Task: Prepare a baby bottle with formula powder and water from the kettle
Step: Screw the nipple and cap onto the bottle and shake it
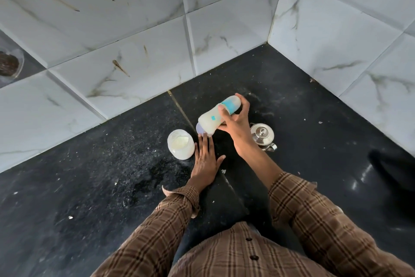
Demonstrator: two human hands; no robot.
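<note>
My right hand (235,121) grips a baby bottle (215,116) with blue markings, tilted almost flat, its capped end pointing down left. Milky white liquid fills it. Its lilac cap (200,129) shows just under the lower end. My left hand (205,160) lies flat on the black counter, fingers spread, fingertips close to the cap, holding nothing. An open glass jar (180,144) of white formula powder stands left of that hand. A small steel kettle (262,136) with its lid on stands right of my right wrist.
The black stone counter (101,187) is dusty, with a wet patch (155,175) near the jar. White marble-look tiled walls (134,41) meet in a corner behind the bottle. A round container with dark contents (9,65) sits at the far left edge.
</note>
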